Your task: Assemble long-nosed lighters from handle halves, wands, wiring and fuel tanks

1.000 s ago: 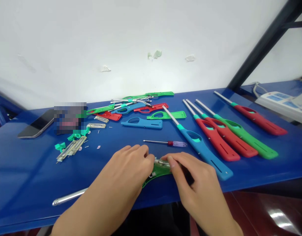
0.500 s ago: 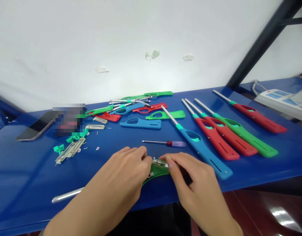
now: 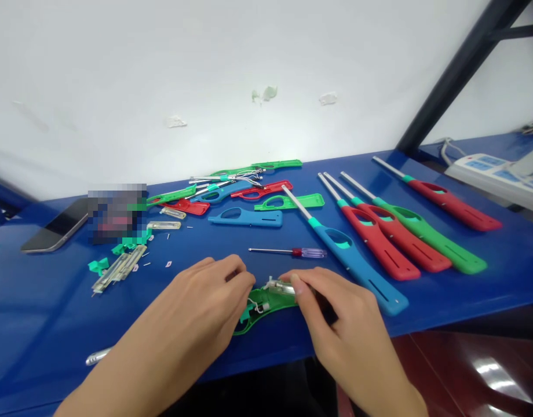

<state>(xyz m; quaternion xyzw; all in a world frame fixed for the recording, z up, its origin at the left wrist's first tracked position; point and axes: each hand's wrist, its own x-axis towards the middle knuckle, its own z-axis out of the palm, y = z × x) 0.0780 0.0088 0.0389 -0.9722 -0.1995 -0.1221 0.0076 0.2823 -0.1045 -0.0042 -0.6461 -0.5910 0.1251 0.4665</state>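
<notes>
An open green lighter shell (image 3: 262,304) lies near the front edge of the blue table (image 3: 40,301), with a small clear and metal part inside it. My left hand (image 3: 205,310) rests on the shell's left end, fingers curled against it. My right hand (image 3: 336,318) pinches the clear metal-tipped part (image 3: 280,286) at the shell's right end. A small red-handled screwdriver (image 3: 292,252) lies just beyond my hands.
Several finished long lighters, red (image 3: 379,237), green (image 3: 427,234) and blue (image 3: 349,260), lie in a row at the right. Loose shells and metal tubes (image 3: 240,191) are piled at the back. Small parts (image 3: 119,263) and a phone (image 3: 53,226) lie left. A power strip (image 3: 496,174) sits far right.
My left hand has slid a little left and back, uncovering more of the green shell. The view has shifted slightly.
</notes>
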